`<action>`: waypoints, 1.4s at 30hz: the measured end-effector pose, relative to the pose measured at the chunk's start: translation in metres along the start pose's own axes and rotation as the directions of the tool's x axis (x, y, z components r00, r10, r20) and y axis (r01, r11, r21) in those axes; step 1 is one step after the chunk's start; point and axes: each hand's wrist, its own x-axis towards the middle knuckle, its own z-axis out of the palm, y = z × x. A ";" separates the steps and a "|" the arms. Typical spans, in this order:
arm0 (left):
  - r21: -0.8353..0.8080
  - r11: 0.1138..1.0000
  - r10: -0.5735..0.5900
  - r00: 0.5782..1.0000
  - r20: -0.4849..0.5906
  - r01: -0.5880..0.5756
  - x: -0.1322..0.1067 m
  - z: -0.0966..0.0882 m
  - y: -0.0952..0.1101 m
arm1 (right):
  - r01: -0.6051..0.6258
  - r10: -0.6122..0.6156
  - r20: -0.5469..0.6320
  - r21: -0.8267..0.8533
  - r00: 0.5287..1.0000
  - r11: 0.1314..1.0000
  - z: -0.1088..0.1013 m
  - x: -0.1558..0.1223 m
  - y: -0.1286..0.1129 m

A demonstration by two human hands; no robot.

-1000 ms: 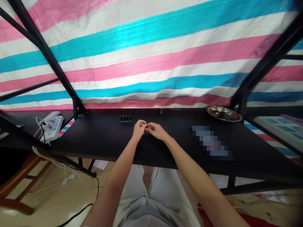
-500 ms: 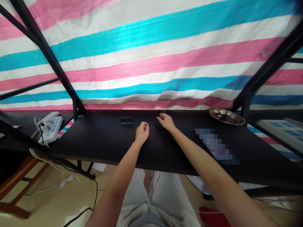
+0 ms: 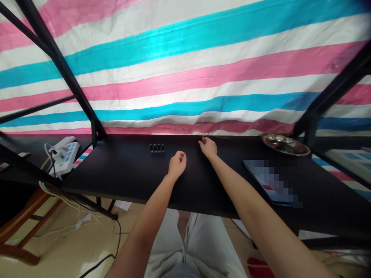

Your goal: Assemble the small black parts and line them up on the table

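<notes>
My left hand (image 3: 177, 163) is held over the middle of the black table (image 3: 124, 170), its fingers curled together in a pinch. Whatever may be between them is too small to make out. Near the table's back edge, my right hand (image 3: 209, 147) has thumb and fingers drawn together beside a tiny light piece (image 3: 203, 135). I cannot tell what its fingertips hold. A short row of small dark cylinders with light ends (image 3: 157, 148) lies to the left of my left hand. Several tiny pieces (image 3: 222, 138) line the back edge to the right of my right hand.
A round shiny metal tray (image 3: 285, 145) sits at the back right. Nearer me lies a flat dark device with a blurred screen (image 3: 269, 183). Black frame posts (image 3: 72, 88) flank the table, a striped sheet (image 3: 185, 77) hangs behind, and a power strip (image 3: 65, 158) is at left.
My right hand has shifted slightly right and back, along the tiny pieces. My left hand keeps its pinch in nearly the same place. The whole view has moved a little.
</notes>
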 end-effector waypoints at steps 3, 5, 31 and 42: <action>0.006 1.000 0.004 1.000 0.009 -0.004 0.000 0.000 0.001 | -0.015 0.015 0.001 0.005 1.000 1.000 0.001 0.002 0.000; 0.010 1.000 0.002 1.000 0.011 -0.002 0.000 0.001 0.002 | -0.022 0.022 0.005 -0.001 1.000 1.000 0.002 0.003 -0.001; 0.031 0.999 0.011 0.999 0.031 -0.012 -0.001 0.000 0.003 | -0.018 0.019 0.028 -0.042 0.999 0.999 0.008 0.012 0.016; 0.051 0.999 -0.002 0.999 0.036 0.001 -0.002 0.000 0.003 | -0.037 0.037 -0.020 -0.041 0.999 0.998 0.008 0.015 0.016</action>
